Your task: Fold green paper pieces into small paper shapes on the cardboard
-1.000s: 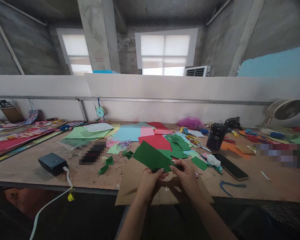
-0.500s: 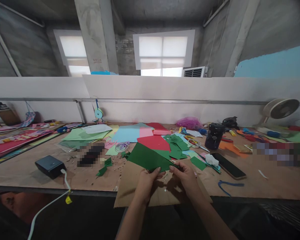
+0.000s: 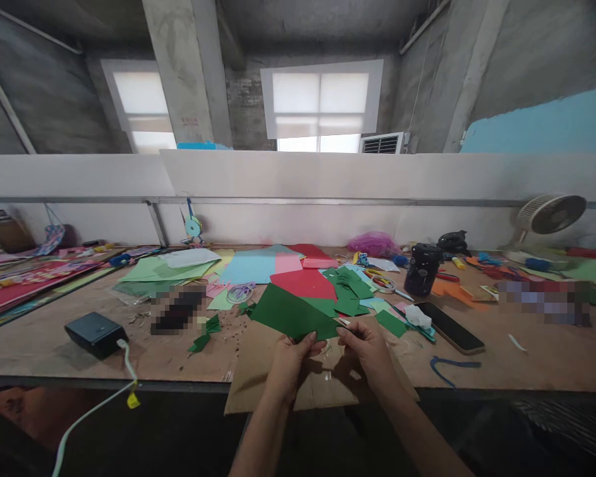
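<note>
A sheet of dark green paper (image 3: 291, 311) is held up over a piece of brown cardboard (image 3: 258, 377) at the table's front edge. My left hand (image 3: 294, 354) pinches the sheet's lower edge between thumb and fingers. At the sheet's right corner my right hand (image 3: 365, 344) is closed, its thumb and fingertips pressed together on the paper. Cut green paper pieces (image 3: 347, 288) lie in a pile just behind the hands, beside a red sheet (image 3: 302, 285). Whatever lies under the held paper is hidden.
To the right are a black phone (image 3: 449, 328), a dark cup (image 3: 422, 268), a blue strip (image 3: 454, 364) and a fan (image 3: 551, 215). On the left sit a black box (image 3: 94, 331) with a white cable (image 3: 99, 404) and green sheets (image 3: 161, 268). A roll of tape (image 3: 383, 283) lies behind the pile.
The green sheet's right corner has shifted slightly within my right fingers, and a dark narrow strip there no longer shows. The whole view has drifted a little; both hands keep their hold.
</note>
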Demonstrator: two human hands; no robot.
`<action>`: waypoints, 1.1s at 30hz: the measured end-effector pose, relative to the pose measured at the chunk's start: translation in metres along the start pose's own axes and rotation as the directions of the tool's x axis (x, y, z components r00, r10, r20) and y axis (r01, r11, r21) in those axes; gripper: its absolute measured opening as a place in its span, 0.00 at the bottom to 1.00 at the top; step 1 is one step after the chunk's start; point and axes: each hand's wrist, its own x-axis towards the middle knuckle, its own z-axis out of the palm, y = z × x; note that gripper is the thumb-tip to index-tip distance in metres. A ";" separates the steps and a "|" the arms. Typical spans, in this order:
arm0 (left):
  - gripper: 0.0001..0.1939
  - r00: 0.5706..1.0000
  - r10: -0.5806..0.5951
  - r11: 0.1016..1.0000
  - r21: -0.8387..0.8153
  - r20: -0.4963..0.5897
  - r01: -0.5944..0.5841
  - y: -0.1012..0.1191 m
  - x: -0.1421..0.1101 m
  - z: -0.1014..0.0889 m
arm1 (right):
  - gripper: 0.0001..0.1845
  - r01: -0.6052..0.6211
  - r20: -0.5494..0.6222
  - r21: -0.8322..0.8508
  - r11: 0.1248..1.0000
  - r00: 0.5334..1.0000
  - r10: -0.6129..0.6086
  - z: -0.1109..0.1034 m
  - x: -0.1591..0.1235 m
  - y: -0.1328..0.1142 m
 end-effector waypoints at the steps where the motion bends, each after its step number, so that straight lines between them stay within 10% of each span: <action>1: 0.21 1.000 -0.005 1.000 -0.004 -0.005 0.005 0.000 0.000 0.000 | 0.20 0.003 -0.012 -0.006 1.000 1.000 -0.003 0.000 0.000 -0.001; 10: 0.21 0.999 0.017 1.000 -0.019 -0.029 -0.018 -0.001 0.002 0.000 | 0.19 0.064 -0.102 -0.039 0.997 0.992 -0.068 -0.003 0.000 -0.001; 17: 0.19 0.998 -0.050 0.998 0.033 0.043 0.049 -0.009 0.001 0.004 | 0.17 -0.031 0.137 -0.034 0.999 0.990 0.036 0.000 -0.003 -0.001; 33: 0.20 0.982 -0.049 0.986 0.168 0.183 0.018 0.004 -0.003 0.004 | 0.21 -0.098 0.109 0.022 0.995 0.989 0.095 -0.001 -0.006 -0.006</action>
